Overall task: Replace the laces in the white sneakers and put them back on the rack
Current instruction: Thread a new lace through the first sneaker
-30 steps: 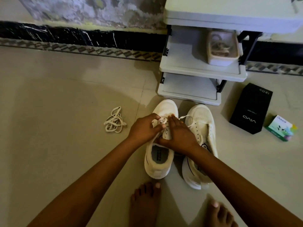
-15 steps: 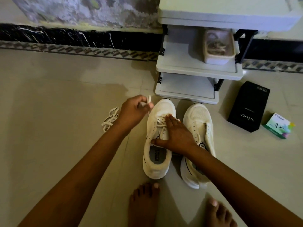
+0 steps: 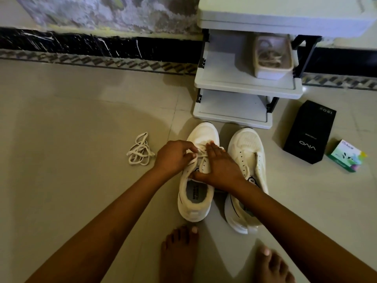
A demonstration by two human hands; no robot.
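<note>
Two white sneakers stand side by side on the floor, toes toward the rack (image 3: pixel 244 86). The left sneaker (image 3: pixel 195 193) has a white lace (image 3: pixel 201 154) partly threaded through its eyelets. My left hand (image 3: pixel 173 156) pinches that lace at the sneaker's left eyelet row, fingers curled. Flat over the tongue lies my right hand (image 3: pixel 218 170), fingers straight, thumb at the collar. The right sneaker (image 3: pixel 247 152) shows bare eyelets with no lace. A loose white lace (image 3: pixel 139 151) lies bundled on the floor to the left.
The white rack has two low shelves; a pale box of laces (image 3: pixel 272 58) sits on the upper one. A black phone box (image 3: pixel 310 132) and a small green carton (image 3: pixel 346 155) lie to the right. My bare feet (image 3: pixel 179 254) are near the bottom edge.
My left hand, which had pulled the lace end up and out to the left, has come back down to the sneaker's eyelets. My right hand stayed on the tongue.
</note>
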